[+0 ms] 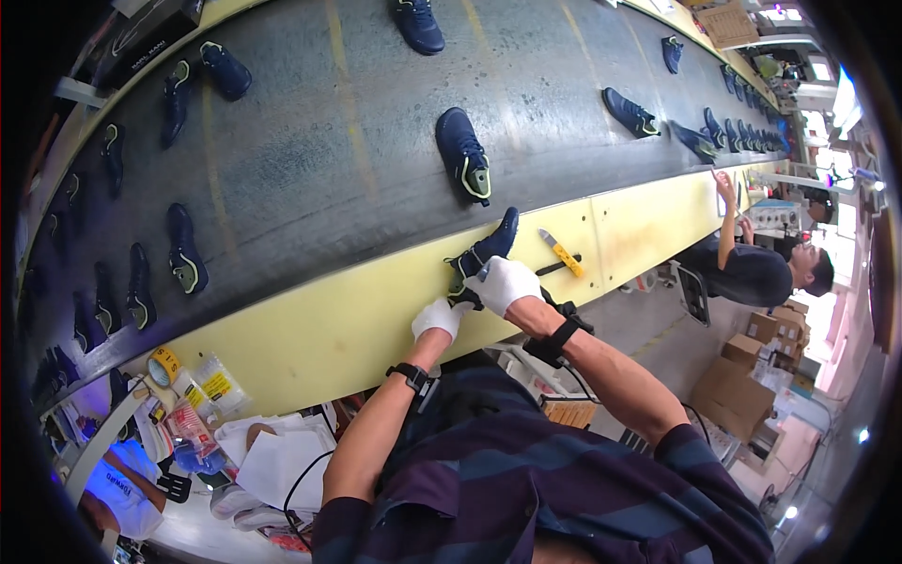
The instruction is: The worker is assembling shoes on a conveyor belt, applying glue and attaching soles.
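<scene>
A dark navy sneaker (491,242) with a light green lining is held over the pale yellow ledge, its toe pointing away from me. My left hand (438,321), in a white glove, is closed at the heel end. My right hand (508,285), gloved too, is closed over the shoe's opening and hides much of it; whether something small is in its fingers I cannot make out. To the right of the shoe lies a yellow-handled utility knife (562,254), beside a thin black rod-like thing (558,266). Another navy sneaker (463,153) rests on the belt just beyond.
A grey conveyor belt (301,122) carries several more navy sneakers. On the yellow ledge (319,352), a yellow tape roll (163,367) and plastic bags (219,384) lie at the left. A co-worker (752,268) sits at right, one hand by the belt; another person (127,489) is at lower left.
</scene>
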Demonstrator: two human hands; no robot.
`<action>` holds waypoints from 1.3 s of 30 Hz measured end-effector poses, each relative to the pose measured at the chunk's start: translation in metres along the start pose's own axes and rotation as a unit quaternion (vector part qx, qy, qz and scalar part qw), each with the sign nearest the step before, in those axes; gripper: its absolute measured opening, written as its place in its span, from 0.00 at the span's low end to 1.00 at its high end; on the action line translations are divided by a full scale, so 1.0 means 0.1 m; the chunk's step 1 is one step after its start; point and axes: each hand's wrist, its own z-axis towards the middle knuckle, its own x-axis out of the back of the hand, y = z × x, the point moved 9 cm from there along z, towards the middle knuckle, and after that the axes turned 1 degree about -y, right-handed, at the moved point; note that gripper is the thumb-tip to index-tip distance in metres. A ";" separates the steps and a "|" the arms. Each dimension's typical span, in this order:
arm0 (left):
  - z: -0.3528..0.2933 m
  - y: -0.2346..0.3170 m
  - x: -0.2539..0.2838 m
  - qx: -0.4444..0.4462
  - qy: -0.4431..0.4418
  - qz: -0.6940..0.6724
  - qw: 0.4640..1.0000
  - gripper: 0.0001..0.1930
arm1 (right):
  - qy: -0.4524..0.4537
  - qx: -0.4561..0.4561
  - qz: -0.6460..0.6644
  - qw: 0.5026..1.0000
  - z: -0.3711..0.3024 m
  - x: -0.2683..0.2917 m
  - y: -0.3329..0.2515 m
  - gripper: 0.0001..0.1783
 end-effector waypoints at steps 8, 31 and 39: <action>-0.06 0.11 0.09 -0.009 -0.068 -0.008 0.998 0.34 | -0.005 0.006 -0.032 0.999 0.20 0.06 -0.25 0.23; 0.03 0.03 0.01 -0.048 -0.047 -0.103 0.992 0.32 | -0.043 0.050 -0.082 0.994 0.43 0.07 -0.48 0.25; -0.05 0.23 0.02 -0.025 -0.063 -0.051 0.996 0.29 | -0.017 0.021 -0.031 0.999 0.15 0.16 -0.07 0.26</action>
